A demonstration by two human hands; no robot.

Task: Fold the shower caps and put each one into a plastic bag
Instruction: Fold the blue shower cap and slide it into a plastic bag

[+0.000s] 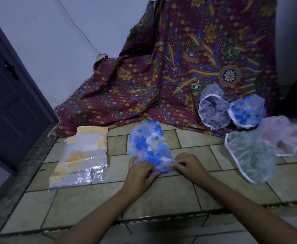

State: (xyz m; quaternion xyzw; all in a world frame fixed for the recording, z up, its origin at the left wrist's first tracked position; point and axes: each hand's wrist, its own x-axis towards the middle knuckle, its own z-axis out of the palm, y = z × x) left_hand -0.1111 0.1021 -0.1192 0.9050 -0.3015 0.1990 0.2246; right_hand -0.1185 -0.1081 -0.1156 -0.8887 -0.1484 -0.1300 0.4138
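Left hand (140, 170) and right hand (188, 165) apparently pinch the floral shower cap (144, 143).

A pale bluish-white wall (56, 41) rose behind a floor (161, 196) of beige rectangular tiles, laid staggered with dark grout lines, in dim, cool light. A maroon batik cloth (179, 59) (patterned with gold leaves and blue flowers) hung draped against the wall and spilled onto the tiles. A thin dark wire (81, 30) ran diagonally down the wall towards the cloth's upper edge. At left stood a dark panelled door (7, 103). A dark seam (161, 220) crossed the foreground tiles.
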